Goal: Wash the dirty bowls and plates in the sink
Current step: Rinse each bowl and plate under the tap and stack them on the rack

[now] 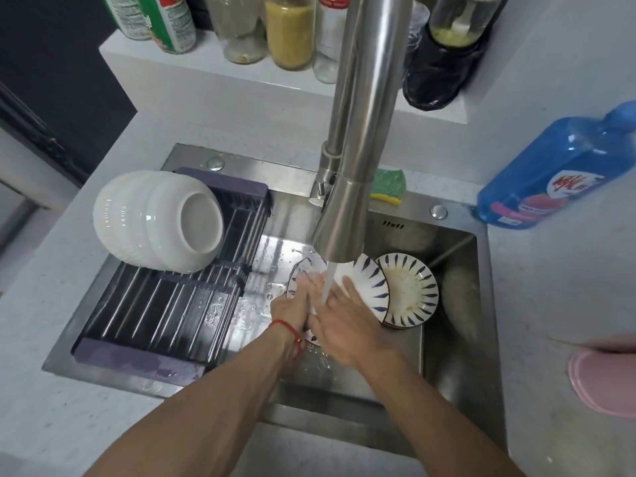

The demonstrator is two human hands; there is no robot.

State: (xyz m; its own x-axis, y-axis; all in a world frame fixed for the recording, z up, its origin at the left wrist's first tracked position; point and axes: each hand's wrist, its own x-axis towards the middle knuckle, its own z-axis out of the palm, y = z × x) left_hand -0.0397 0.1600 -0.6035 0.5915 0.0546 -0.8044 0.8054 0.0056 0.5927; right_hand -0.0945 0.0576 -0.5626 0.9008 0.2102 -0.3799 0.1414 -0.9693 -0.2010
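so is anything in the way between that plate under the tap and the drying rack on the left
Nothing visible blocks it. Both hands are on the plate under the faucet, and the rack lies just left of it. The white bowls fill the rack's far end only; its near bars are free.

Our two bare forearms reach forward from lower edge and converge at centre. Our left hand (292, 304) turned on edge, thumb side up, fingers extended forward and close together; fingertips blurred, so exact curl unclear. Thin red string round our left wrist. Our right hand (340, 325) palm down, back of hand toward us, fingers straight and slightly spread, pointing forward and a little left. Both hands just beside each other, nearly touching at inner edges. Skin looks wet.
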